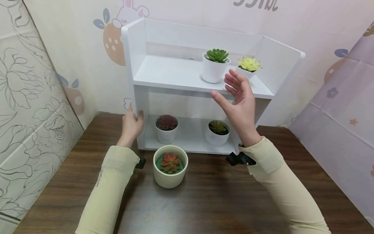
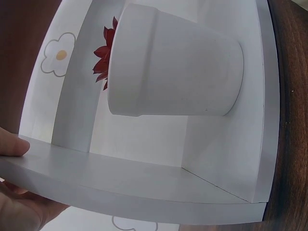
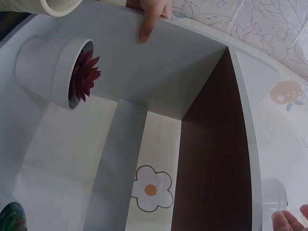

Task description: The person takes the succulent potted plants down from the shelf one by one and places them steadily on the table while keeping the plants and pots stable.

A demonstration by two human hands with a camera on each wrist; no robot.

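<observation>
At the left of the head view, my left hand (image 1: 131, 126) grips the side panel of a white two-tier shelf (image 1: 169, 70). In the left wrist view its thumb (image 2: 13, 144) lies on the panel's inner face and the fingers (image 2: 29, 211) are outside. My right hand (image 1: 242, 105) is raised before the upper tier with thumb and fingers spread, holding nothing. It overlaps a white pot with a yellow-green succulent (image 1: 249, 64). Left of that stands a white pot with a green succulent (image 1: 214, 68).
On the lower tier stand a white pot with a dark red succulent (image 1: 166, 130) and a rounder white pot with a green-brown succulent (image 1: 217, 135). A cream pot with an orange-red succulent (image 1: 169, 175) sits on the brown wooden table (image 1: 204, 195), before the shelf. Patterned cloth hangs behind.
</observation>
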